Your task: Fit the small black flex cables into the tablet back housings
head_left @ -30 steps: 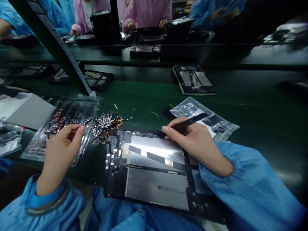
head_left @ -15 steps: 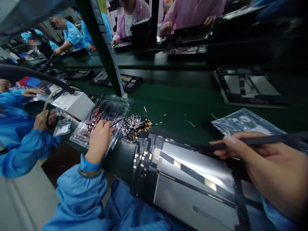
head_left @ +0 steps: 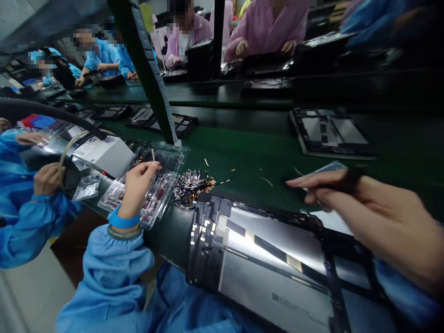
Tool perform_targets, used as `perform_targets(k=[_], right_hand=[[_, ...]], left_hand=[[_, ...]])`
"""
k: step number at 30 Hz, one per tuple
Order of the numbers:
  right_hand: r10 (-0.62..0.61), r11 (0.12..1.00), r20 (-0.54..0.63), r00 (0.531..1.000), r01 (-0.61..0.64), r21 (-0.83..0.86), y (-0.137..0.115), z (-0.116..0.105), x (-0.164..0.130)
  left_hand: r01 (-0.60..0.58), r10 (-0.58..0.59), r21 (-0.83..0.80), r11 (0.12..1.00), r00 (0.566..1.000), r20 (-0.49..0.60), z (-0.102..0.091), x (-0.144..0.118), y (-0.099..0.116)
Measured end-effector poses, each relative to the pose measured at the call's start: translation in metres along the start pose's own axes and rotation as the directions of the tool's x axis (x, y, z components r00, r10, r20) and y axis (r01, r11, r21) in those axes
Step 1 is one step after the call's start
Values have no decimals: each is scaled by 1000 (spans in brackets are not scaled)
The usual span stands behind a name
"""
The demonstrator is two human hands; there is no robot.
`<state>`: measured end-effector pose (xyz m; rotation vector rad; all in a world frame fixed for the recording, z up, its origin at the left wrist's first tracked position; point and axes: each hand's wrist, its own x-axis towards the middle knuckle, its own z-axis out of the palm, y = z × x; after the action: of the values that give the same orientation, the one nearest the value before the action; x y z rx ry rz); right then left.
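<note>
My left hand [head_left: 138, 182] is pinched over a clear plastic tray [head_left: 175, 159], a thin pale strip [head_left: 153, 155] standing up from its fingertips. Small reddish parts [head_left: 157, 192] lie in the tray below. My right hand [head_left: 378, 222] is closed around a slim dark tool [head_left: 348, 180], blurred, above the right part of the work. In front of me rests an opened tablet-like device [head_left: 274, 273] with a silvery inside, black strips across it and a black frame. Beside its far left corner lies a pile of small flex cables [head_left: 190, 185].
A green post [head_left: 149, 69] rises behind the tray. A white box [head_left: 104, 150] stands at left, near a co-worker's hand [head_left: 46, 178]. Another opened device [head_left: 329, 132] lies at the back right. Part of a plastic bag [head_left: 329, 167] shows behind my right hand.
My left hand has risen slightly; a pale strip now shows at its fingertips where a dark one showed before. My right hand has turned, and its tool appears shorter and blurred.
</note>
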<state>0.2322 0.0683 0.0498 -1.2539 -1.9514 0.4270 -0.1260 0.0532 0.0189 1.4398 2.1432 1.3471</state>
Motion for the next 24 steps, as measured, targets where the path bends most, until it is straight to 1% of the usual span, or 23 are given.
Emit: perform_targets(k=[1, 2, 3, 5, 6, 8, 10, 11, 12, 13, 14, 16, 18, 19, 20, 21, 22, 24], right_hand=[[-103, 994, 47, 994, 104, -24, -5, 2, 4], [-213, 975, 89, 973, 217, -43, -9, 5, 7], [-314, 944, 123, 941, 324, -67, -14, 9, 9], [-458, 866, 172, 872, 482, -135, -20, 20, 13], [-498, 831, 194, 845, 529, -171, -21, 25, 14], [-528, 794, 219, 820, 569, -215, -20, 34, 16], [-528, 794, 217, 821, 568, -219, -16, 38, 17], [-521, 801, 209, 828, 559, -215, -14, 38, 18], [-515, 810, 198, 834, 550, -204, -13, 38, 18], [-514, 817, 188, 837, 545, -188, -14, 38, 18], [-517, 823, 175, 838, 543, -168, -15, 39, 18], [-537, 821, 155, 829, 556, -131, -22, 40, 17], [-573, 799, 151, 806, 590, -120, -30, 44, 15], [-594, 781, 150, 790, 611, -130, -33, 46, 14], [-615, 761, 148, 775, 632, -149, -36, 48, 12], [-634, 739, 142, 760, 650, -176, -39, 50, 11], [-651, 718, 136, 747, 664, -209, -40, 52, 9], [-683, 669, 125, 720, 684, -290, -43, 53, 6]], left_hand=[[0, 1, -42, 999, 1000, 25, 6, -2, 5], [-3, 7, -76, 997, 999, 52, 13, -3, 9], [-5, 12, -100, 995, 997, 77, 19, -3, 13], [-6, 19, -124, 992, 995, 99, 28, 2, 15], [-6, 17, -126, 992, 996, 87, 30, 6, 15], [-4, 7, -123, 992, 1000, 26, 26, 17, 14], [-6, 5, -128, 992, 1000, -13, 18, 22, 17], [-8, 9, -140, 990, 1000, 8, 15, 21, 21], [-6, 16, -158, 987, 998, 64, 13, 16, 26], [1, 26, -180, 984, 989, 144, 12, 9, 32], [12, 37, -203, 979, 971, 235, 14, 0, 39], [71, 39, -251, 965, 911, 410, 22, -22, 54], [187, 27, -321, 929, 828, 560, 33, -43, 69], [241, 34, -357, 903, 786, 617, 37, -51, 75], [282, 55, -391, 876, 748, 662, 41, -58, 81], [302, 83, -420, 856, 721, 688, 44, -63, 86], [303, 112, -443, 843, 709, 697, 45, -67, 90], [304, 143, -474, 826, 701, 699, 47, -73, 96]])
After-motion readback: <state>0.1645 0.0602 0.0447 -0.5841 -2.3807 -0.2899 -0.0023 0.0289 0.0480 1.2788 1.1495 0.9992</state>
